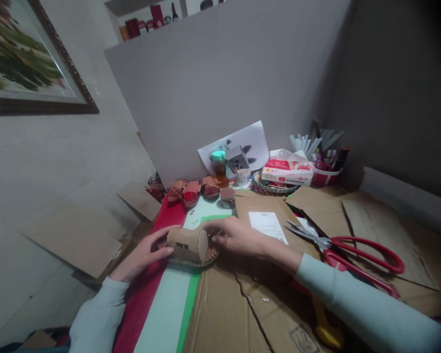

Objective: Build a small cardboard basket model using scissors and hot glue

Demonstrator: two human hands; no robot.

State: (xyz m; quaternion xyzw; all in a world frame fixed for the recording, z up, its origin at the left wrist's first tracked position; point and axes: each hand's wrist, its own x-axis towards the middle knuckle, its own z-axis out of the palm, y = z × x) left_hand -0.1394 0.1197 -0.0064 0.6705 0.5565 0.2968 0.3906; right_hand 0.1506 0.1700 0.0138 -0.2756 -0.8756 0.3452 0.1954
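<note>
- Cardboard piece (185,244), a rounded body with a ridged strip about its base, is held between both hands over the pale part of the surface (161,306); whether it is rested there or slightly lifted cannot be told.
- At the left end of the cardboard piece, the left hand (152,251) is closed lightly, with the thumb set apart from the fingers and the end taken between them.
- At the right end of the cardboard piece, the right hand (233,236) is curled inward, its fingers drawn up to the round end face; the exact spot being pinched is partly hidden.
- Positioning or pressing of the parts is judged to be the step in hand, since both ends are held and no tool is being used.
- Steady support at the left end would be called for by any next adjustment, along with light pressure at the right, so that the round body is not crushed or twisted.
- To the right of the cardboard piece, large red-handled scissors (327,242) are left untouched, their blades slightly parted.
- Beyond the cardboard piece, reddish bundles (191,193) are lined up, with a small jar (228,197) placed beside them.
- Farther behind the cardboard piece, a printed sheet (257,139) is propped up, and a tissue pack (287,171) is set to its right.
</note>
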